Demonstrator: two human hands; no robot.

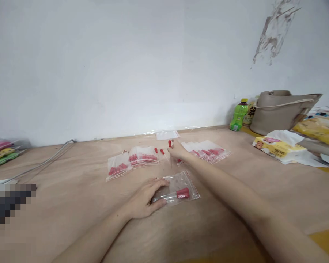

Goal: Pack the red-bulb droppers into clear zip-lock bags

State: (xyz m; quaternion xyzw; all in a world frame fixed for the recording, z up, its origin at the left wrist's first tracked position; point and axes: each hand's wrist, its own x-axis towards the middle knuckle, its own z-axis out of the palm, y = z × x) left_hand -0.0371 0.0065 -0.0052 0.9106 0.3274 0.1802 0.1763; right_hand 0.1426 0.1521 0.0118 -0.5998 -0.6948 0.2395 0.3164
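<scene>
My left hand [146,199] rests with thumb and fingers apart on the left end of a clear zip bag [175,179]. In that bag lie glass droppers with red rubber bulbs [182,193], their tubes partly under my hand. Farther off, my right hand [177,150] pinches a single dropper [169,144] upright, red bulb at the top. Just left of it two loose droppers [162,151] lie on the table. Filled zip bags with red bulbs [119,168] lie to the left, and more overlapping filled bags [205,149] to the right.
A flat white zip bag [167,135] lies near the wall. At the right stand a green bottle [239,115], a beige bag [279,113] and a yellow tissue pack [281,148]. A grey cable [48,159] and coloured packets [2,151] are at the left of the wooden table [79,193].
</scene>
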